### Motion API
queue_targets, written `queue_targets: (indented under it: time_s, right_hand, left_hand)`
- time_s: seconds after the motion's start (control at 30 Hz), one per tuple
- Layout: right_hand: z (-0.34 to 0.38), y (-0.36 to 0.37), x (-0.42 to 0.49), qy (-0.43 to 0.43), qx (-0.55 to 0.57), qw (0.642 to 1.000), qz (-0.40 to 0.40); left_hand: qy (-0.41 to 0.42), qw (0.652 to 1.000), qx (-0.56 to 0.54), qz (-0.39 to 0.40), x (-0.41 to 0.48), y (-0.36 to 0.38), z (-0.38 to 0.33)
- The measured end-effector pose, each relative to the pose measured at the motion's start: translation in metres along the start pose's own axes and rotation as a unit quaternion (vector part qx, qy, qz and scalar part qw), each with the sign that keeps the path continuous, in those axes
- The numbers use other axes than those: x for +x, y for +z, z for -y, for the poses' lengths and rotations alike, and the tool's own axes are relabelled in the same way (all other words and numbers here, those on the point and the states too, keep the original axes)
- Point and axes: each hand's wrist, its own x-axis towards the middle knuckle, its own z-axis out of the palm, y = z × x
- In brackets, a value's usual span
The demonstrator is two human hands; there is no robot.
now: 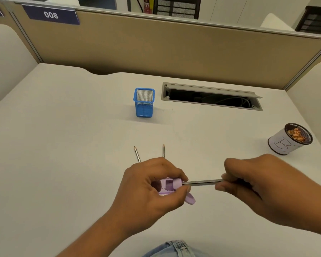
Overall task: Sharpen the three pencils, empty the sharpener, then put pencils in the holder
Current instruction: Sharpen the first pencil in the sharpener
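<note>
Step in hand: sharpening third pencil point(202, 182).
Left hand point(152, 184) closed around purple sharpener point(170, 185); right hand point(248, 180) pinching pencil, tip inserted.
Two pointed pencils point(163, 150) on desk point(63, 145).
Next, likely: twist, withdraw, empty shavings into cup point(285, 143); blue holder point(144, 102) beyond.

Desk point(63, 136) lay bare left of left hand point(152, 184). Two pencils point(137, 154) just beyond it; holder point(144, 102) farther on. Cup point(285, 141) stood beyond right hand point(258, 186).

Office cubicle: numbered partition point(156, 43), desk cable hatch point(211, 96)
</note>
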Motion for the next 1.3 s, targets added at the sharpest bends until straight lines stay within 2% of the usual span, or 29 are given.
queue_targets:
  time_s: [0.1,0.17,0.23,0.3,0.37,0.47,0.57,0.67,0.8,0.97,1.03,1.1,1.17,1.23,1.3]
  right_hand:
    - [0.002,0.005,0.002,0.114,0.144,0.981,0.067]
    - [0.005,0.002,0.008,0.173,0.244,0.946,0.124]
    - [0.006,-0.004,0.013,0.212,0.318,0.908,0.171]
    - [0.008,-0.007,0.015,0.215,0.329,0.903,0.175]
    - [0.01,-0.007,0.013,0.192,0.273,0.933,0.136]
    - [0.013,-0.008,0.007,0.09,0.08,0.992,0.046]
    - [0.006,-0.004,0.002,-0.06,-0.09,0.994,-0.023]
    - [0.001,0.003,0.003,-0.099,-0.111,0.988,-0.052]
    - [0.003,0.005,0.002,-0.058,-0.054,0.996,-0.044]
    - [0.006,0.001,0.001,-0.116,-0.148,0.981,-0.053]
    - [0.005,0.003,-0.001,-0.119,-0.152,0.98,-0.049]
    - [0.007,0.004,-0.001,-0.086,-0.121,0.989,-0.015]
    - [0.01,0.003,0.002,0.005,-0.017,0.999,0.043]
    - [0.011,-0.003,0.005,0.12,0.139,0.975,0.127]
    - [0.008,-0.007,0.01,0.166,0.219,0.941,0.197]
  left_hand:
    - [0.05,0.997,0.066,0.005,0.001,-0.005,0.004]
    - [0.073,0.993,0.093,0.014,0.002,-0.007,0.005]
    - [0.098,0.988,0.114,0.024,0.002,-0.008,0.006]
    - [0.111,0.987,0.111,0.027,0.001,-0.009,0.01]
    - [0.101,0.991,0.087,0.027,0.0,-0.01,0.013]
    - [0.071,0.997,0.037,0.017,-0.002,-0.009,0.016]
    - [0.048,0.999,0.007,-0.003,-0.003,-0.004,0.017]
    - [0.055,0.998,0.014,-0.015,-0.004,-0.001,0.016]
    - [0.083,0.995,0.044,-0.021,-0.004,-0.002,0.018]
    - [0.088,0.996,0.027,-0.019,-0.003,-0.002,0.021]
    - [0.086,0.996,0.016,-0.012,-0.004,-0.002,0.022]
    - [0.094,0.995,0.024,-0.008,-0.005,-0.002,0.022]
    - [0.114,0.992,0.062,-0.006,-0.005,-0.002,0.022]
    - [0.14,0.985,0.103,0.0,-0.004,-0.002,0.023]
    - [0.156,0.981,0.114,0.002,-0.004,-0.002,0.024]
